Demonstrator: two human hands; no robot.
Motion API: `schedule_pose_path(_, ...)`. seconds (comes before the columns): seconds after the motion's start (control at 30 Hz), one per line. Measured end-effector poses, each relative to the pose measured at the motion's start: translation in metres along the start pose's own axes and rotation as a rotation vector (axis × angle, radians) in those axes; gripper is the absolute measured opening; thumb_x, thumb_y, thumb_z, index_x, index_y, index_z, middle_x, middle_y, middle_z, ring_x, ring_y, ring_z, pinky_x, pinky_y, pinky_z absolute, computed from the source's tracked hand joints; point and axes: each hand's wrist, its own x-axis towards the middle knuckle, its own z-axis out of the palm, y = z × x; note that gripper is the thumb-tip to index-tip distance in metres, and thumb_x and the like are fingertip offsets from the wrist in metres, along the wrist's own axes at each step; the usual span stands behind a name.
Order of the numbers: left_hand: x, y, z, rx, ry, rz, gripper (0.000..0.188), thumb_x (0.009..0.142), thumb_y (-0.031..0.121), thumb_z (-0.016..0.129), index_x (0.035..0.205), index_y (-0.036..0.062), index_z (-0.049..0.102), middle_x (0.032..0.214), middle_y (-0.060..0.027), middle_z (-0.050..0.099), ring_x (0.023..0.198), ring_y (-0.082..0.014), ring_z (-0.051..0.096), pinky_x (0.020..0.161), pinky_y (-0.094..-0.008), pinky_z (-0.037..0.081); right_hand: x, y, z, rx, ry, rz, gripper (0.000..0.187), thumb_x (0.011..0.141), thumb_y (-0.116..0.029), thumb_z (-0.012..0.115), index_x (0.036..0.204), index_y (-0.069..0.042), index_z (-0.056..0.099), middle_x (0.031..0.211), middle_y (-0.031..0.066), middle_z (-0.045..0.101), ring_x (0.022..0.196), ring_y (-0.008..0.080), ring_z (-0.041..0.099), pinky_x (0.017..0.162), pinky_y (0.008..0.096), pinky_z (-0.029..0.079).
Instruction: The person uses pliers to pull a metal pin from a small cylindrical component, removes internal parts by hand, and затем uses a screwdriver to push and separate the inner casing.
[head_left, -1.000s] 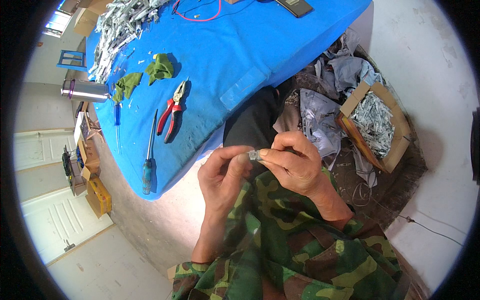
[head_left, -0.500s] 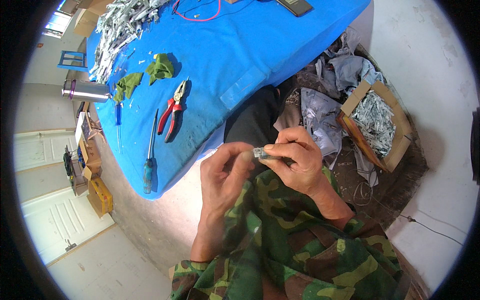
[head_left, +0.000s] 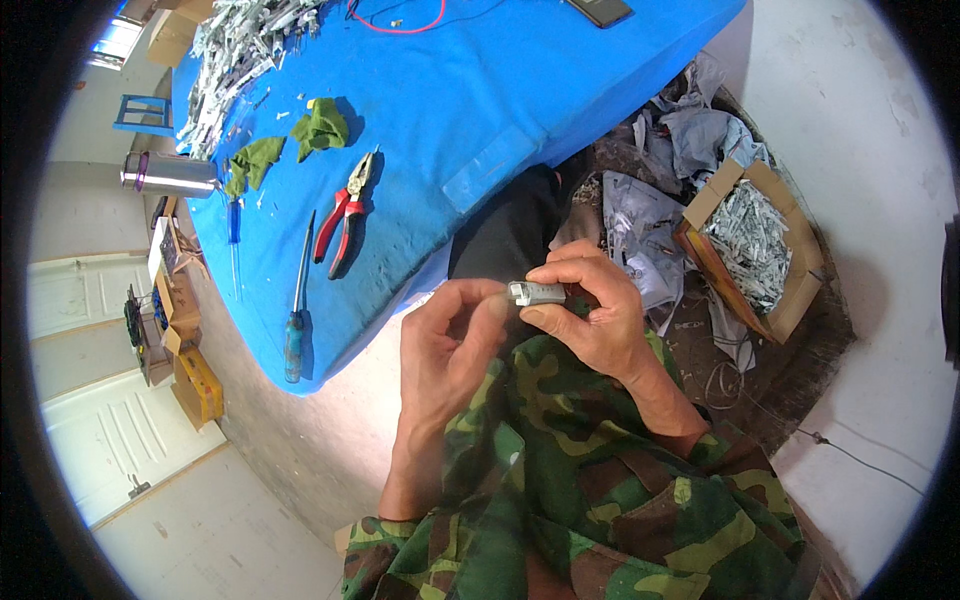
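Note:
In front of my lap, my right hand (head_left: 595, 305) pinches a small silver-grey block (head_left: 538, 293) between thumb and fingers. It is a narrow rectangular part with a pale, notched end facing left; its exact kind is unclear. My left hand (head_left: 452, 335) is closed, thumb and index fingertips together right at that pale end. Whatever those left fingertips grip is hidden. Beyond my left hand, on the blue-covered table, lie red-handled pliers (head_left: 346, 215) and a long screwdriver (head_left: 298, 320).
Green cloth pieces (head_left: 320, 128), a second blue-handled screwdriver (head_left: 235, 225), a steel cup (head_left: 170, 174) and a heap of silvery strips (head_left: 235, 70) occupy the table's left side. A phone (head_left: 602, 10) lies at the far edge. To my right, a cardboard box (head_left: 800, 285) holds similar strips beside grey bags (head_left: 640, 230).
The block has turned in my right fingers, so its broad grey side now shows. My right index finger has lifted slightly; my left hand stays nearly in place.

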Motion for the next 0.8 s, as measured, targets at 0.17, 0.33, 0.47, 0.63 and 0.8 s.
schedule_pose_path(0.17, -0.001, -0.004, -0.001, -0.042, 0.014, -0.026, 0.025, 0.099, 0.022, 0.071, 0.108, -0.0023, 0.07, 0.089, -0.0065, 0.072, 0.071, -0.009, 0.064, 0.061, -0.0227, 0.051, -0.002, 0.003, 0.001, 0.059, -0.032, 0.061, 0.035, 0.083, -0.013, 0.086, 0.113, -0.002, 0.071, 0.115, 0.0104, 0.063, 0.099, 0.0157, 0.066, 0.082, 0.0268, 0.056)
schedule_pose_path(0.33, 0.001, 0.002, -0.004, -0.004, -0.015, -0.033, 0.024, 0.099, 0.019, 0.072, 0.108, -0.0028, 0.07, 0.089, -0.0053, 0.071, 0.072, -0.0087, 0.064, 0.063, -0.0222, 0.052, -0.001, 0.001, 0.001, 0.069, -0.028, 0.068, 0.034, 0.083, -0.008, 0.085, 0.113, -0.001, 0.07, 0.115, 0.0095, 0.063, 0.099, 0.0153, 0.065, 0.081, 0.0266, 0.056)
schedule_pose_path(0.47, 0.0, 0.0, -0.007, 0.032, -0.01, -0.018, 0.023, 0.098, 0.018, 0.072, 0.108, -0.0029, 0.07, 0.089, -0.0044, 0.071, 0.072, -0.0082, 0.064, 0.063, -0.0217, 0.052, -0.002, 0.002, 0.005, 0.099, -0.011, 0.06, 0.034, 0.079, -0.002, 0.085, 0.111, -0.005, 0.071, 0.114, 0.0076, 0.063, 0.095, 0.0143, 0.065, 0.075, 0.0263, 0.055)
schedule_pose_path(0.63, -0.003, 0.001, -0.003, 0.02, 0.053, -0.008, 0.015, 0.097, 0.01, 0.069, 0.101, -0.0035, 0.073, 0.084, -0.0038, 0.07, 0.071, -0.0076, 0.063, 0.063, -0.0218, 0.049, 0.0, -0.001, 0.009, 0.021, 0.005, -0.014, 0.034, 0.077, 0.0, 0.085, 0.108, -0.008, 0.073, 0.108, 0.006, 0.064, 0.089, 0.0147, 0.064, 0.066, 0.0273, 0.053)
schedule_pose_path(0.8, -0.006, -0.008, -0.007, 0.007, 0.044, -0.008, 0.022, 0.098, 0.016, 0.072, 0.107, -0.0037, 0.071, 0.089, -0.0059, 0.072, 0.071, -0.0084, 0.064, 0.062, -0.0217, 0.051, 0.002, -0.001, 0.008, -0.078, -0.023, -0.084, 0.031, 0.076, 0.001, 0.083, 0.105, -0.007, 0.074, 0.105, 0.0064, 0.064, 0.088, 0.0181, 0.065, 0.069, 0.0291, 0.053)
